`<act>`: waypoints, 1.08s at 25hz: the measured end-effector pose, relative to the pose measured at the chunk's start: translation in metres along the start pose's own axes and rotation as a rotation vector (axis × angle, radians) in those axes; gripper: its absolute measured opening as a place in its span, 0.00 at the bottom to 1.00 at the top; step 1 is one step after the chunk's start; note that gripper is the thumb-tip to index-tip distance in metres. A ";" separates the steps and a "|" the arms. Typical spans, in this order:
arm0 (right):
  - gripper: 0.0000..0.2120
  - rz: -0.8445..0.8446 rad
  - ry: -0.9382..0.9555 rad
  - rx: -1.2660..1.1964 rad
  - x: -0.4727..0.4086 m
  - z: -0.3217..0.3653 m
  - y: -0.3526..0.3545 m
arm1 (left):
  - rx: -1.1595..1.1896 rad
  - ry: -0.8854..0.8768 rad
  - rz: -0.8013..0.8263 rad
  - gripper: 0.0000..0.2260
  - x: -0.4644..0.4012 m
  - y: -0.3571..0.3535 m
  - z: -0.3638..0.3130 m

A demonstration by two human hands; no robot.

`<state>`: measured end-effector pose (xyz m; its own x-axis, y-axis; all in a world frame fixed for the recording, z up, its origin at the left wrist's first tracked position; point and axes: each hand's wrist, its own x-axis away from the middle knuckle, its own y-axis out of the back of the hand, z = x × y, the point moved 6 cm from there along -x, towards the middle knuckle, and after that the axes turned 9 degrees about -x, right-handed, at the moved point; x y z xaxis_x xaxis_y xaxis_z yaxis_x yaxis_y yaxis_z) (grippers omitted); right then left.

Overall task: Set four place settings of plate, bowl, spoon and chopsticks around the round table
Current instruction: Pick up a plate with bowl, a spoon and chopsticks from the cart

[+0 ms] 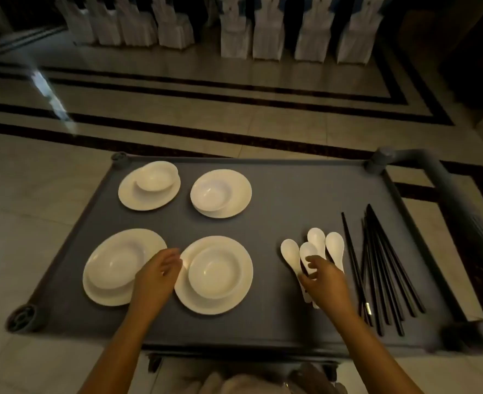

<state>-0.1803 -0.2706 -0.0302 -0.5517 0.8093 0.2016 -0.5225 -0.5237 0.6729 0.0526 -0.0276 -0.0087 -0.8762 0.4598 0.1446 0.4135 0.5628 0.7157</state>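
On cart [277, 194]: four plates [229, 304], four bowls [214, 270].

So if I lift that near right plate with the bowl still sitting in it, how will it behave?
The bowl sits loose on the near right plate, so it would likely slide if tilted. Both look glossy, probably slippery and breakable. Supporting the plate level with both hands seems safest.

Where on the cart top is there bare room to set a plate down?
The widest bare patch on the cart top lies right of the far right plate, beyond the spoons. A narrower strip runs along the near edge. It is crowded among the four plates and where the spoons meet the chopsticks.
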 end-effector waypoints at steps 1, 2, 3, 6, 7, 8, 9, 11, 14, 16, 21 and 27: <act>0.17 0.001 -0.023 -0.008 0.002 -0.004 -0.003 | 0.009 0.046 0.003 0.13 0.003 -0.001 0.010; 0.16 -0.012 -0.027 -0.020 0.003 -0.005 -0.005 | 0.022 0.097 0.010 0.13 0.004 -0.003 0.019; 0.16 -0.007 -0.028 -0.009 0.005 -0.009 -0.009 | 0.026 0.147 0.038 0.12 0.008 -0.009 0.031; 0.13 -0.038 -0.028 0.021 0.007 -0.014 -0.015 | 0.128 0.359 0.157 0.08 0.023 -0.032 0.056; 0.12 -0.051 -0.019 0.046 0.007 -0.014 -0.016 | 0.214 0.435 0.199 0.09 0.027 -0.041 0.058; 0.12 -0.066 -0.006 0.078 0.006 -0.013 -0.017 | 0.296 0.494 0.237 0.09 0.030 -0.049 0.059; 0.11 -0.062 0.000 0.127 0.006 -0.012 -0.019 | 0.365 0.534 0.265 0.08 0.031 -0.055 0.059; 0.11 -0.058 0.017 0.243 0.004 -0.008 -0.023 | 0.424 0.567 0.275 0.06 0.028 -0.059 0.060; 0.11 -0.055 -0.011 0.246 0.001 -0.005 -0.027 | 0.480 0.563 0.270 0.05 0.023 -0.063 0.060; 0.10 -0.062 -0.051 0.137 0.002 -0.008 -0.025 | 0.519 0.547 0.279 0.05 0.024 -0.065 0.060; 0.05 -0.087 -0.192 -0.206 0.001 -0.030 -0.007 | 0.607 0.516 0.275 0.05 0.016 -0.070 0.067; 0.08 -0.292 -0.280 -0.313 0.002 -0.069 0.033 | 0.648 0.493 0.263 0.13 0.016 -0.086 0.055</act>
<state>-0.2434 -0.3045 -0.0572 -0.1809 0.9515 0.2490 -0.8219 -0.2853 0.4931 0.0166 -0.0307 -0.1057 -0.6776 0.3632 0.6395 0.5466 0.8305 0.1075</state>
